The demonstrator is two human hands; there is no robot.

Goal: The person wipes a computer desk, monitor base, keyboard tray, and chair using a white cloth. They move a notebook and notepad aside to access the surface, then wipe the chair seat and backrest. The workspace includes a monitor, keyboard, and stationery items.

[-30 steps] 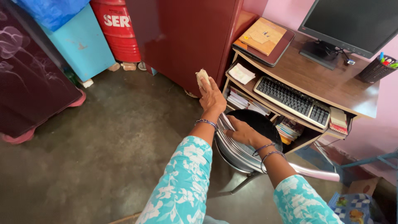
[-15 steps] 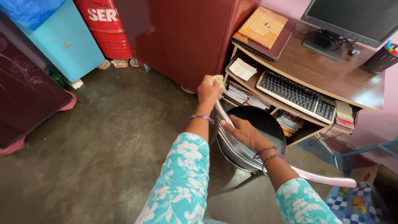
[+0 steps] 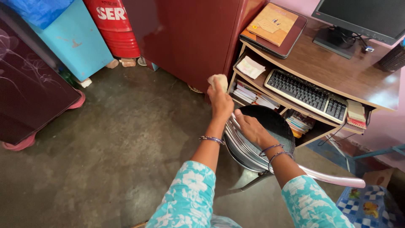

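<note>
Cloth (image 3: 218, 80), pale and crumpled, sits bunched in the left hand (image 3: 221, 101), whose fingers are closed around it just above the top of a chair's metal back (image 3: 242, 145), close to the corner of the dark red cabinet (image 3: 190, 38). Being soft and light, the wad looks easy to squeeze and fold, best gripped as a whole lump. The right hand (image 3: 251, 128) lies flat, fingers spread, on the curved steel rails of that back; these look stiff, smooth and likely slippery, so the top rail seems the surest hold. The chair's black seat (image 3: 274, 122) is tucked against the front edge of the keyboard shelf (image 3: 253, 86) under the tabletop (image 3: 337, 76), leaving little room on that side. The concrete floor (image 3: 105, 147) toward the blue bin (image 3: 76, 40) lies open for pulling the chair out.
</note>
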